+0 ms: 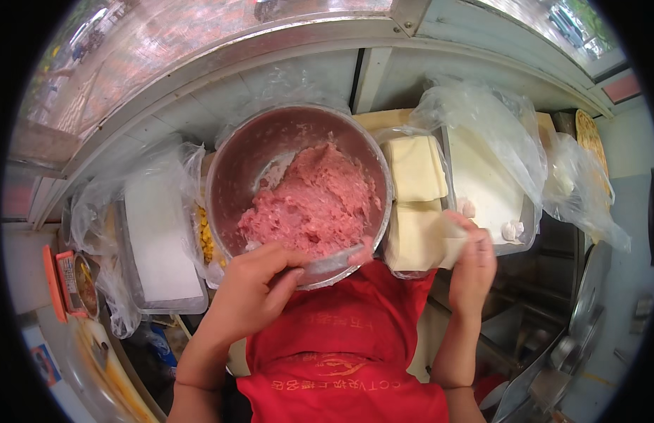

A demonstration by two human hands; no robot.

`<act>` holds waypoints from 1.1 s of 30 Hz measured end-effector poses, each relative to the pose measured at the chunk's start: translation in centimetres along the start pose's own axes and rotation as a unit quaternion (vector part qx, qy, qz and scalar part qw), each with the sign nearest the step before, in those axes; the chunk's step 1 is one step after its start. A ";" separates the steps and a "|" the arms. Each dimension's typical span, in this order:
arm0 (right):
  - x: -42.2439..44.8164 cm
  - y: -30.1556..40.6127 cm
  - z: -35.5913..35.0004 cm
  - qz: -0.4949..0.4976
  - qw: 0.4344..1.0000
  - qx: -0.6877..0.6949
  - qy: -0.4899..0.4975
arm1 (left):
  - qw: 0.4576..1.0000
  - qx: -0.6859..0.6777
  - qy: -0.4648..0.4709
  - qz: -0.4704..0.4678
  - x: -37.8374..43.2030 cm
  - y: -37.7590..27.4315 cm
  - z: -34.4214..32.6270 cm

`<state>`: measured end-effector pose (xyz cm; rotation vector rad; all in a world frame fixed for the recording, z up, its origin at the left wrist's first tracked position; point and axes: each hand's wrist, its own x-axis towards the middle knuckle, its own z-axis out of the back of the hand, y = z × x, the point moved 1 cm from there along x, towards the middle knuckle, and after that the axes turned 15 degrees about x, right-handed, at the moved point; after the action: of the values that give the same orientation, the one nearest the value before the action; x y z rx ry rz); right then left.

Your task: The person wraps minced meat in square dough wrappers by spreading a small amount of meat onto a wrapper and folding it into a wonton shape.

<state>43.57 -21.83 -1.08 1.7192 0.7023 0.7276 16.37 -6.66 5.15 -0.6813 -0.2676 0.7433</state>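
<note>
A large metal bowl (224, 158) holds a mound of pink minced meat (316, 201). At its near rim my left hand (263, 288) grips a flat spatula (329, 261), with a dab of mince on the end pointing right. To the right of the bowl lie two stacks of thin square dough wrappers, a far stack (416, 166) and a near stack (414, 238). My right hand (472, 259), slightly blurred, pinches a single wrapper (454, 246) at the near stack's right edge. Beyond it, two small wrapped dumplings, one pinkish (466, 207) and one white (512, 231), sit on a lined tray (486, 169).
Clear plastic sheeting (491, 121) partly covers the right tray. On the left, a metal tray (200, 306) carries a white sheet beside crumpled plastic. Yellow corn kernels (206, 235) show beside the bowl. A window frame (306, 34) runs behind. My red apron (332, 328) bears writing.
</note>
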 end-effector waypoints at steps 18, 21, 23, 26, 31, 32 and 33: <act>-3.3 1.6 -9.6 -0.314 0.794 0.507 -0.115 | 0.973 0.082 -0.154 -0.149 0.2 0.0 -2.2; -2.9 1.7 -10.1 -0.294 0.794 0.527 -0.076 | 0.933 0.229 -0.129 -0.248 -0.1 -1.6 -2.5; -2.1 1.6 -9.4 -0.267 0.799 0.537 -0.047 | 0.942 0.201 -0.086 -0.256 -0.4 -1.7 -2.0; -2.0 1.6 -8.6 -0.256 0.811 0.521 -0.069 | 0.976 0.071 -0.019 -0.207 -0.2 -1.1 -1.0; -3.0 1.7 -9.1 -0.295 0.792 0.533 0.045 | 0.997 -0.020 -0.049 -0.049 0.3 -1.4 -0.5; -2.9 1.7 -9.4 -0.266 0.781 0.564 0.034 | 0.996 -0.001 -0.081 -0.045 0.4 -1.0 -0.4; -2.8 1.4 -8.9 -0.245 0.767 0.593 0.023 | 0.993 0.018 -0.113 -0.040 0.5 -0.7 -0.2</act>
<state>35.12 -18.92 1.96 2.4216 1.8166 -0.1711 17.19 -6.81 5.48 -0.5485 -0.4838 0.7465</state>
